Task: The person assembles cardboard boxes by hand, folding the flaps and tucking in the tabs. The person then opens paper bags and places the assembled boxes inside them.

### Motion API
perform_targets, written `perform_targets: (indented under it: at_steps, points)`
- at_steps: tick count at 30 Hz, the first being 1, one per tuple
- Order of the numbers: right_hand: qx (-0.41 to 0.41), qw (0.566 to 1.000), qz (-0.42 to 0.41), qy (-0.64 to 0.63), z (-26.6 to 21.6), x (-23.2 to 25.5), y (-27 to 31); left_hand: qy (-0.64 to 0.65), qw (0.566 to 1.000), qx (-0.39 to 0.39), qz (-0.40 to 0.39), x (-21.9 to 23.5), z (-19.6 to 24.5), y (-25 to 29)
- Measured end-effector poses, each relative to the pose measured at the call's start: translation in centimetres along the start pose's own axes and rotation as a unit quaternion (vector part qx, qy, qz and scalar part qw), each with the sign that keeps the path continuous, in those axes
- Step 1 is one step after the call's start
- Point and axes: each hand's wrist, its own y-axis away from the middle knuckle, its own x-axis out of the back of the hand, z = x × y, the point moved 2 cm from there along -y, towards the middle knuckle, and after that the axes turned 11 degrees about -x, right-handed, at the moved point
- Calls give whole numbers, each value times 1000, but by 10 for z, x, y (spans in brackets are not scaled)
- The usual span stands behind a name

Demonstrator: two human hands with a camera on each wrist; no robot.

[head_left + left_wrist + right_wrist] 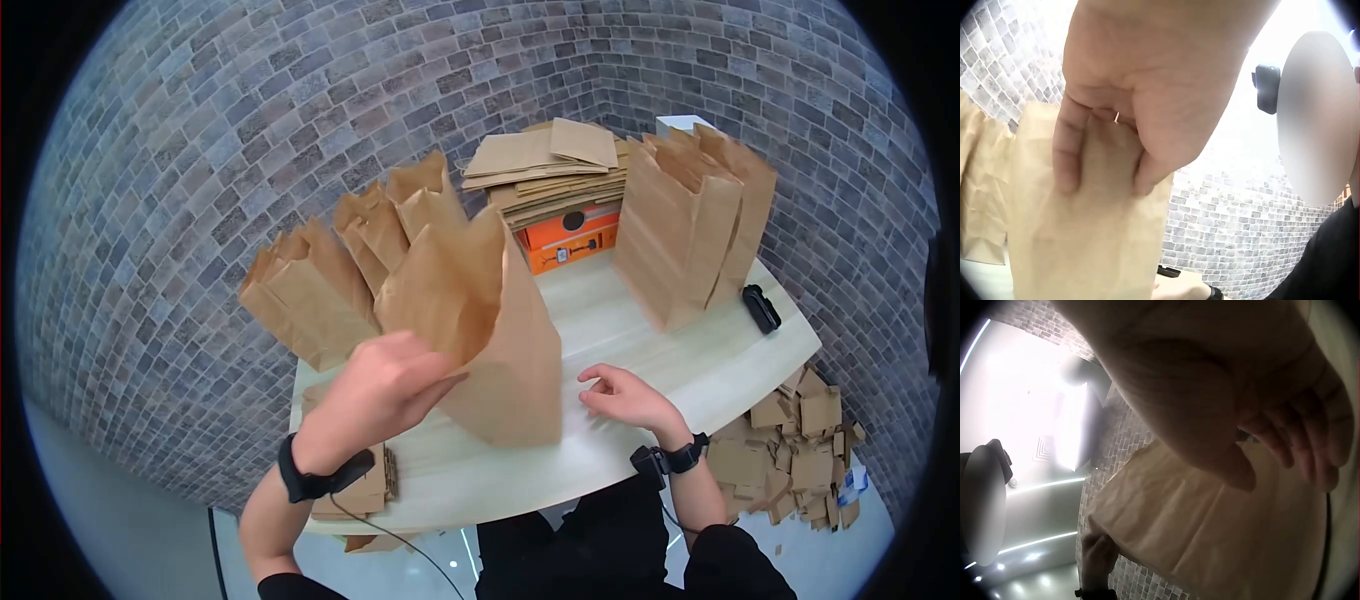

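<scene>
Paper could crease or tear where the left hand (392,378) pinches the near rim of the tall paper bag (515,380), since the pull would bear on one thin edge. Fingers and thumb lie close on either side of that rim, a narrow grip; the mouth gapes above, leaning towards this hand. Right hand (630,397) is free of the bag, just beside its right side, fingers loosely bent and parted, holding nothing. With only one side held, a tug could tip or twist the bag; I cannot tell whether its base sits flat on the worktop (600,320).

Beyond the left hand, a thin cable (410,546) hangs from the wrist past flat cardboard pieces (360,495) at the near left edge; it might snag and drag some off. Three smaller paper bags (315,305) stand open close behind the tall one, so a swing that way could topple them. Farther out are a stack of flat cardboard (540,150) on orange boxes (570,245), two upright bags (670,230) to the right, and a black device (762,309) beside those.
</scene>
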Motion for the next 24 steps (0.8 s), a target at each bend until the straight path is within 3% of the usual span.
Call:
perform_targets:
  at_steps: [4, 6, 7, 9, 14, 18, 22, 23, 24]
  points:
    - [14, 998, 27, -63, 17, 2, 18, -40, 994, -52, 84, -29, 5, -48]
    - [72, 980, 173, -66, 22, 5, 22, -35, 990, -79, 109, -53, -6, -71]
    - [71, 982, 163, -57, 26, 3, 20, -47, 990, -73, 112, -63, -10, -84]
    - [93, 933, 337, -91, 38, 4, 20, -54, 991, -55, 112, -81, -15, -113]
    - [64, 927, 354, -102, 57, 0, 27, -83, 980, -58, 171, -116, -10, -189]
    - [59, 930, 359, -52, 75, -16, 28, -74, 973, -57, 210, -131, -14, -219]
    - [67, 937, 343, 14, 61, -21, 32, -57, 981, -61, 175, -126, -21, -221]
    - [65, 934, 350, 8, 55, -21, 33, -58, 966, -88, 236, -113, -19, -214]
    - [77, 951, 300, 3, 48, -23, 32, -56, 947, -114, 296, -96, -17, -206]
